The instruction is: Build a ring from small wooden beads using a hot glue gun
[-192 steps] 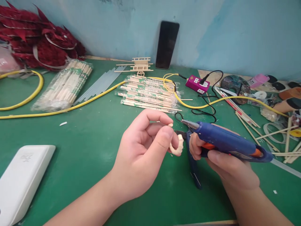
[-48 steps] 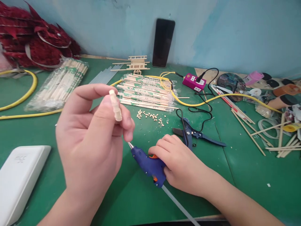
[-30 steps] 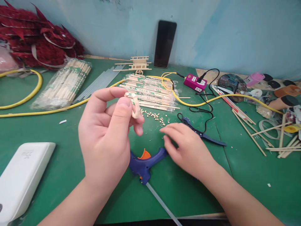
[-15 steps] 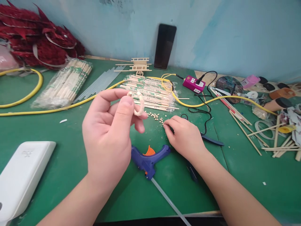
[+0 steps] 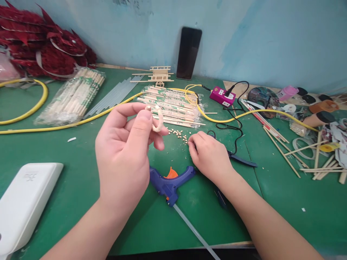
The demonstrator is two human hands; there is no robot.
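Observation:
Between thumb and fingers, my left hand [image 5: 124, 144] pinches a small curved ring of pale wooden pieces [image 5: 159, 119], raised over the table and open on one side. My right hand [image 5: 210, 155] rests low on the table with its fingers drawn together at the edge of a scatter of tiny wooden pieces [image 5: 178, 133]. Whether a piece is between those fingertips is hidden. A blue glue gun [image 5: 169, 186] with an orange trigger lies below the hands, a clear glue stick [image 5: 193, 231] running out of it towards me.
Bagged chopsticks [image 5: 168, 106], a small wooden cart model [image 5: 160, 75] and a leaning phone [image 5: 189, 53] are at the back. A yellow cable [image 5: 108, 112] crosses the green table [image 5: 67, 202]. A white power bank [image 5: 32, 195] lies left; a purple power socket [image 5: 221, 96] and loose sticks [image 5: 322, 169] lie right.
The view has shifted very slightly. Both hands keep almost the same place and grip, the left still holding the curved ring and the right still at the small pieces.

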